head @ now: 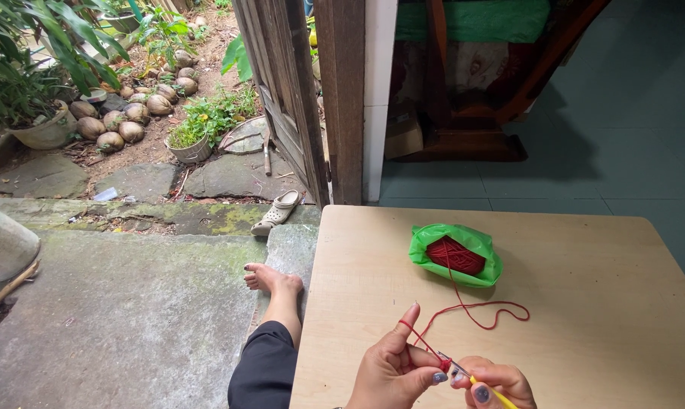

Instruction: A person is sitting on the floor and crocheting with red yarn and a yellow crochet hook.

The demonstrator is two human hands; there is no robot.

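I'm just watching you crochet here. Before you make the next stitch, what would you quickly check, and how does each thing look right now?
1. Red yarn wrapped over the left hand index finger: ok.
2. Yellow-handled hook gripped in the right hand: ok.
3. Hook tip in the small red stitches: cannot tell, too small.
4. Yarn ball sits inside the green bag: ok.
5. Strand free of knots: ok, it loops loosely across the table.

A home's doorway is being shown: a wooden door [282, 91] opened onto a garden with potted plants [24, 98], a tiled floor [623, 136] to the right.
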